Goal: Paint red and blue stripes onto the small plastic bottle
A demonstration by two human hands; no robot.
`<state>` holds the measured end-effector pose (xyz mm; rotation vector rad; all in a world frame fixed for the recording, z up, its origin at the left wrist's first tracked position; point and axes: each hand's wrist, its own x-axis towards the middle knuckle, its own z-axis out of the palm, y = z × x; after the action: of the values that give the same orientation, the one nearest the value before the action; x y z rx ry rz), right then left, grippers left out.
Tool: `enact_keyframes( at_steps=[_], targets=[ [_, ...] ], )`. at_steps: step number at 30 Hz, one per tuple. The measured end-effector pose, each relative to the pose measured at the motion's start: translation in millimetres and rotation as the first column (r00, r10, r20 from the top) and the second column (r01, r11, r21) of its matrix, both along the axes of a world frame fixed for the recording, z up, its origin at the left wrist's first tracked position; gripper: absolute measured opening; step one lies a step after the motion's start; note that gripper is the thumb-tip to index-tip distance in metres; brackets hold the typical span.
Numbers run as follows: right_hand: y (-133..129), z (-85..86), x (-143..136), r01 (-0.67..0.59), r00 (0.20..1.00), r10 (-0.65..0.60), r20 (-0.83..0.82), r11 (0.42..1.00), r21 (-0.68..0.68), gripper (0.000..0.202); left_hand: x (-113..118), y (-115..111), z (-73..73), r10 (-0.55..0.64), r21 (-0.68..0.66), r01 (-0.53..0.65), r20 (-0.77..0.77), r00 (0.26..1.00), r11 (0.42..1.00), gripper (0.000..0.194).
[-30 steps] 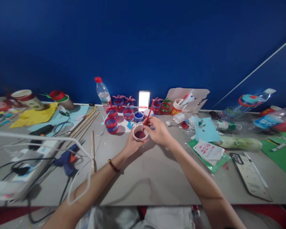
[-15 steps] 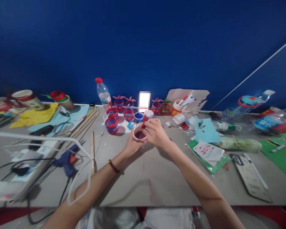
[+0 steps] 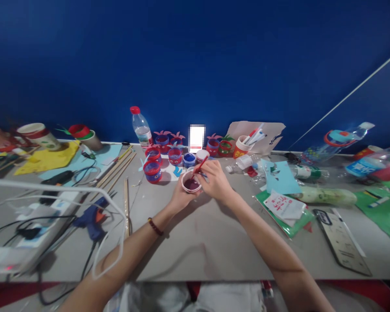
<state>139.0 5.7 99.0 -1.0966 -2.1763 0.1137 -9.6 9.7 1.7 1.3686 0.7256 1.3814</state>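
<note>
My left hand [image 3: 181, 196] is wrapped round a small paper cup [image 3: 191, 189] whose inside looks dark red. Between the closed fingers of my right hand [image 3: 214, 180] is a thin red paintbrush [image 3: 203, 163], slanted with its lower end inside the cup; its tip is hard to make out. Just behind the cup stand a jar of blue paint [image 3: 189, 159] and a white lid or pot [image 3: 202, 155]. Left of the hands are several red and blue painted cups [image 3: 152, 172] with eyes and paper leaves.
A water bottle [image 3: 141, 127] and a cup of pens [image 3: 242, 146] stand along the wall. On the left lie wooden sticks [image 3: 118, 171], a blue glue gun [image 3: 92, 221] and a power strip [image 3: 42, 229]. Paper, plastic bottles and a phone [image 3: 341, 242] are on the right.
My right hand has shifted slightly right, and the paintbrush leans further right. The cup stays in my left hand. Part of another person's hand appears at the far left.
</note>
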Motion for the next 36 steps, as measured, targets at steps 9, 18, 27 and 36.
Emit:
enact_keyframes(
  at_steps=[9, 18, 27, 36],
  targets=[
    [-3, 6.9, 0, -0.017, 0.999, 0.011, -0.054, 0.994, -0.107, 0.009, 0, -2, 2.7, -0.035, -0.057, 0.035, 0.015, 0.999, 0.998, 0.062],
    [7, 3.2, 9, -0.015, 0.996, 0.002, -0.085, 0.988, -0.153, 0.006, 0, -3, -3.3, 0.064, -0.062, -0.066, -0.041, 0.997, 0.996, 0.064],
    [3, -0.2, 8, -0.109, 0.994, 0.109, -0.010, 0.994, 0.016, 0.012, 1, 0, -2.2, -0.052, -0.052, 0.053, 0.039, 0.998, 0.997, 0.065],
    [2, 4.2, 3, 0.009, 0.986, -0.040, -0.163, 0.982, -0.191, 0.006, 0, -3, -3.9, 0.006, -0.068, -0.005, 0.008, 1.000, 0.998, 0.065]
  ],
)
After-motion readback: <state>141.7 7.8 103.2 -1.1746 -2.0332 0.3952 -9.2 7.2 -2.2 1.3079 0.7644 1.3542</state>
